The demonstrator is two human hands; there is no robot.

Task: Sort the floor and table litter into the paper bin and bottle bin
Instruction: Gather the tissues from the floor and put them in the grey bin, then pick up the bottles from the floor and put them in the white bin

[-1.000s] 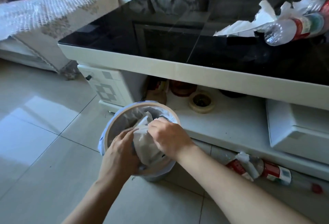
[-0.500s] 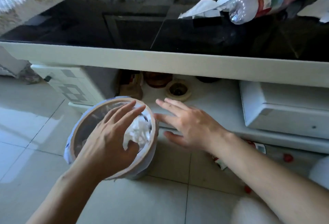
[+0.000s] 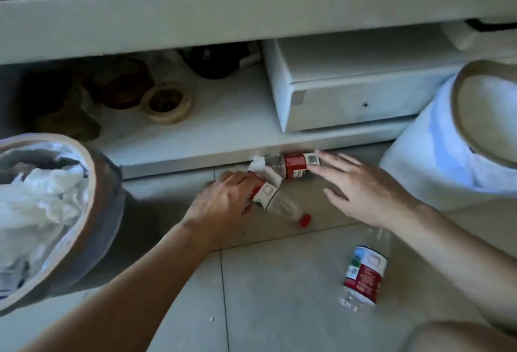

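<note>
Half a second ago our hands hovered over the round paper bin lined with a white bag (image 3: 42, 206); now it sits at far left, holding crumpled paper, and a second white-lined round bin (image 3: 447, 161) has come into view at right, its inside not visible to us. So the paper drop looks done and bottles come next. Our left hand (image 3: 223, 203) curls around a clear plastic bottle with a red cap (image 3: 279, 203) on the floor tiles; our right hand (image 3: 361, 186), fingers spread, touches a second red-labelled bottle (image 3: 296, 165) by the table's base. Crumpled white tissue (image 3: 261, 167) lies between them. A third bottle (image 3: 363, 273) lies nearer us.
</note>
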